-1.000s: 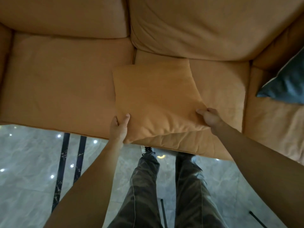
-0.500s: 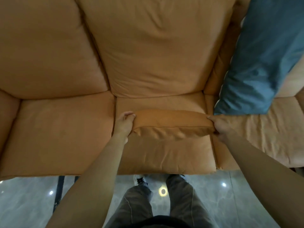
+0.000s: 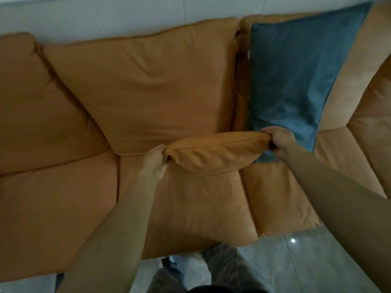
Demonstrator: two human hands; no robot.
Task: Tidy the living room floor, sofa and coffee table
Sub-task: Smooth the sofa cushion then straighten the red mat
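Step in hand: the person is placing the orange throw pillow [image 3: 213, 155] on the sofa [image 3: 63, 197], judging by the two-handed hold; the sofa part of the tidying is looking under way
Orange throw pillow: it is hanging edge-on between both hands, low over the middle seat cushion; whether it is touching the seat I cannot tell
Left hand [image 3: 155, 161]: its fingers are curling tight round the pillow's 9 o'clock corner, bunching the cover
Right hand [image 3: 277, 140]: its fingers and thumb are pinching the 3 o'clock corner
Blue pillow [image 3: 289, 77]: it is leaning at 1 o'clock of the orange one, its lower corner passing behind the right hand
Next move: it is probably calling for tipping the pillow upright against the back cushion [image 3: 152, 85] at 12 o'clock, then releasing both corners evenly
Writing: no brand, label or lettering is showing
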